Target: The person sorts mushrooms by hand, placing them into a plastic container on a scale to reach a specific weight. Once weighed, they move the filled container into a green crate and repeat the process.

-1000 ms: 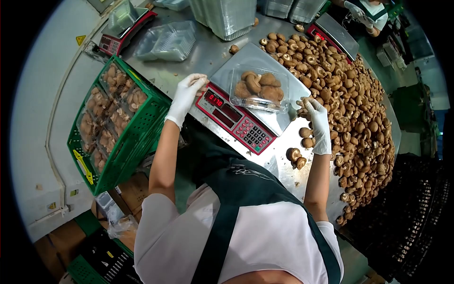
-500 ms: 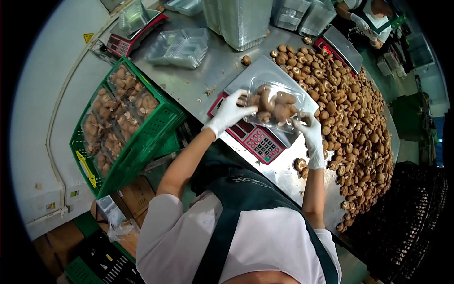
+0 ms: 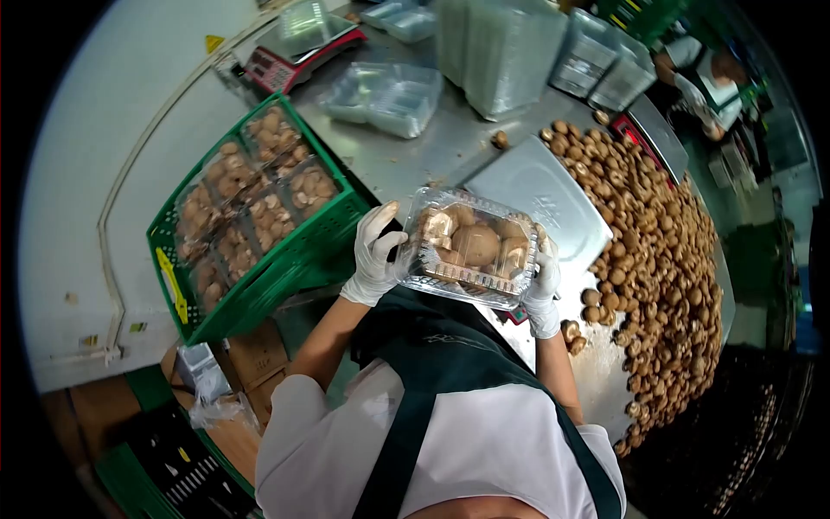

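Note:
A clear plastic punnet [image 3: 474, 246] with several brown mushrooms inside hangs between my hands, in front of my apron. My left hand [image 3: 375, 259], in a white glove, grips its left end. At the opposite end, my gloved right hand [image 3: 543, 290] has its fingers closed on the edge. Clear plastic covers the mushrooms on top. Just beyond the punnet lies the bare grey pan of a scale [image 3: 545, 203]; the punnet hides most of its red keypad.
A large heap of mushrooms [image 3: 661, 285] covers the table's right side. On the left stands a green crate [image 3: 259, 298] of filled punnets. Empty punnets [image 3: 385, 99] and tall stacks [image 3: 501, 56] line the back, near another scale [image 3: 281, 65]. A co-worker [image 3: 709, 86] is at the far right.
Both hands have lifted the punnet off the scale and drawn it toward my body. Its top now appears closed over the mushrooms. The view has shifted, so the surroundings sit further right.

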{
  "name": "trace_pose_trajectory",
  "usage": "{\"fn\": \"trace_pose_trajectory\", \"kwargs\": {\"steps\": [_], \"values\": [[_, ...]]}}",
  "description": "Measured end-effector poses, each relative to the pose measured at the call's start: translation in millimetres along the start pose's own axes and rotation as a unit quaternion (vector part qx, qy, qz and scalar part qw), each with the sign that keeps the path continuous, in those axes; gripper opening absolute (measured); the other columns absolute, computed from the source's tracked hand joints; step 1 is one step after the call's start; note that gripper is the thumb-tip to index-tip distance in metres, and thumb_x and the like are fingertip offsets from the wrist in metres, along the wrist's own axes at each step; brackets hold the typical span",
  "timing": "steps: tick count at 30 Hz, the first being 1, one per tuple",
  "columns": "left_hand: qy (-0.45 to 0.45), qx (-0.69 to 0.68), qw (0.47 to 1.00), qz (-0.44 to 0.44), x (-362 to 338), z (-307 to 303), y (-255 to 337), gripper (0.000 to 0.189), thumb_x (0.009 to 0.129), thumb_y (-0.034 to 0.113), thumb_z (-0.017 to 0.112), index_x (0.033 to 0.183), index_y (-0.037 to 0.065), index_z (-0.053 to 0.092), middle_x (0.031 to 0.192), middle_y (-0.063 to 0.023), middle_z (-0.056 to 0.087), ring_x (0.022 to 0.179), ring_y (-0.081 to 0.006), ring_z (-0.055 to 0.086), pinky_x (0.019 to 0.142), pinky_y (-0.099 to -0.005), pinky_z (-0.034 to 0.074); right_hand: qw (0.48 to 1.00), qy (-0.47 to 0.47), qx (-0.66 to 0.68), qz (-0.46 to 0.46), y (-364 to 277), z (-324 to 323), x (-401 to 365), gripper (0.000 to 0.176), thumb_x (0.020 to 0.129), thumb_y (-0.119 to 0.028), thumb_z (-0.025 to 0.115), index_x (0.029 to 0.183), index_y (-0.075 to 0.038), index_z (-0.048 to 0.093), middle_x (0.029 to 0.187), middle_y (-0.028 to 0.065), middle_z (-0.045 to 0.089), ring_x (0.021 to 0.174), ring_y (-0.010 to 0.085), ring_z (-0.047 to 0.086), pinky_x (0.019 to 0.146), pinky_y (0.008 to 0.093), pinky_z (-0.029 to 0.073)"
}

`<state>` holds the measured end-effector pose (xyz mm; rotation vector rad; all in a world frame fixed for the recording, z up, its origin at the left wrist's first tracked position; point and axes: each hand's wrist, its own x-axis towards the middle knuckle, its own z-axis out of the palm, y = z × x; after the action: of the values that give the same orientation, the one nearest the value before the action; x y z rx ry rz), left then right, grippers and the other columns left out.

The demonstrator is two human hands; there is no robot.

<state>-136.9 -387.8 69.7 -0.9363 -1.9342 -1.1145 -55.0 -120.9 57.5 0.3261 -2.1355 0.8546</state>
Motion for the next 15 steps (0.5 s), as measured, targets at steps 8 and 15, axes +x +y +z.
{"fn": "trace_pose_trajectory", "kwargs": {"steps": [8, 15], "values": [[0.013, -0.471, 0.805, -0.361, -24.6, -36.6, -12.1, 0.108, 0.055, 0.039, 0.085, 0.137, 0.001, 0.026, 0.140, -0.0114, 0.031, 0.128, -0.0227, 0.033, 0.108, -0.0384, 0.025, 0.883, -0.186, 0.292, 0.318, -50.0, 70.3, 0.7, 0.061, 0.063, -0.012, 0.082, 0.114, 0.001, 0.052, 0.112, 0.0142, 0.059, 0.099, 0.0209, 0.059, 0.086, 0.0336, 0.048], [0.183, -0.613, 0.643, -0.420, -50.9, -80.9, -19.7, 0.073, 0.071, 0.021, 0.073, 0.131, 0.001, 0.037, 0.123, -0.0083, 0.051, 0.114, -0.0198, 0.049, 0.100, -0.0327, 0.036, 0.824, -0.302, 0.344, 0.334, -125.1, 116.0, 17.8, 0.040, 0.070, -0.008, 0.078, 0.105, -0.002, 0.058, 0.090, 0.0074, 0.065, 0.076, 0.0140, 0.061, 0.071, 0.0266, 0.050]]}}
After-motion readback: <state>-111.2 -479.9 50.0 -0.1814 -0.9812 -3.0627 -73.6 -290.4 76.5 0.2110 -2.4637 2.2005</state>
